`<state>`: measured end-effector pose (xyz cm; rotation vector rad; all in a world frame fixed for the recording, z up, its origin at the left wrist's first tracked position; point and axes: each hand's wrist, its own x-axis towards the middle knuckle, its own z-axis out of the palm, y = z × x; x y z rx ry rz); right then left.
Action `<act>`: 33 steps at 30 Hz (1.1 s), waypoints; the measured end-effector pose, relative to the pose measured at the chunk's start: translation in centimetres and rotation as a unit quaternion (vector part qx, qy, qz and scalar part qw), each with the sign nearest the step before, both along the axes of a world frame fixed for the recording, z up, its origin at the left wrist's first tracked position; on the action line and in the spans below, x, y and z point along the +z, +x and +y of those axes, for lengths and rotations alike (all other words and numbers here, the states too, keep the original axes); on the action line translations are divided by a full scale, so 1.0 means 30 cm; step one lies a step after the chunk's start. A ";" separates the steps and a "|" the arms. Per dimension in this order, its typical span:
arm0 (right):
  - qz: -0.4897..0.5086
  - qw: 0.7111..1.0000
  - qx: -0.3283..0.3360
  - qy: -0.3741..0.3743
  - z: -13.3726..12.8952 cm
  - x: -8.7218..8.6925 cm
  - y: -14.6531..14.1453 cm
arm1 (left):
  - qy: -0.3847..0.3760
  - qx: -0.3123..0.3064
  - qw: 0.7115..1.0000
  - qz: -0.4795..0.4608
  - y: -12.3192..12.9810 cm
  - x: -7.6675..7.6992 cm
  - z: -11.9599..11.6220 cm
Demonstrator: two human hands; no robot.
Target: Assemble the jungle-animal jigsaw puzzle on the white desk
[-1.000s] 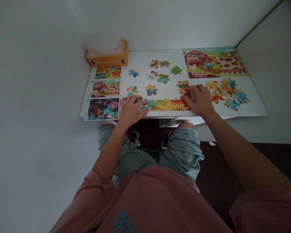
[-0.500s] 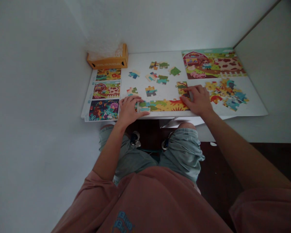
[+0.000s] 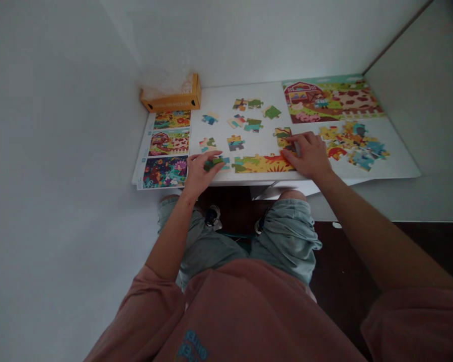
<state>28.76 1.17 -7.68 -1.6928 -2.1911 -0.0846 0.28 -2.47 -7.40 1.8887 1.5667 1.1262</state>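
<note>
My left hand point(image 3: 199, 172) is closed on a green and blue puzzle piece point(image 3: 219, 164), pinched between thumb and fingers and tilted up near the table's front edge. To its right lies a joined strip of yellow puzzle pieces point(image 3: 262, 163) with a green animal at one end; a gap separates the strip from the held piece. My right hand point(image 3: 308, 154) is at the strip's right end, thumb and index finger curled around a yellow and brown puzzle piece point(image 3: 284, 134) that stands up from the strip as a corner. The fingers partly hide that corner.
Several loose puzzle pieces point(image 3: 253, 125) lie behind the strip. A heap of mixed pieces point(image 3: 353, 143) is on the right, below a farm picture point(image 3: 332, 98). On the left are picture sheets point(image 3: 168, 143) and an orange box point(image 3: 173, 102) with clear plastic, against the wall.
My left hand has lifted the green and blue piece, tilting it and parting it leftward from the strip. My right hand stays where it was.
</note>
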 end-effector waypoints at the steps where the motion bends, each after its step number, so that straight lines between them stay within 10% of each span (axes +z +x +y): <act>1: 0.002 1.000 0.001 0.003 0.000 -0.001 0.001 | -0.003 0.011 0.999 -0.034 -0.002 -0.005 0.006; 6: 0.005 1.000 0.007 0.009 0.000 -0.006 0.004 | -0.007 0.085 0.979 -0.184 -0.017 -0.018 0.029; 16: 0.016 1.000 0.008 0.008 0.007 -0.004 0.004 | -0.010 0.086 0.978 -0.189 -0.027 0.002 0.009; 25: 0.001 1.000 -0.003 0.001 0.004 0.011 0.000 | 0.015 0.088 0.992 -0.084 -0.037 -0.011 0.016; 33: 0.005 1.000 -0.005 -0.004 0.008 0.030 -0.003 | 0.096 0.113 0.989 0.014 -0.029 0.076 0.038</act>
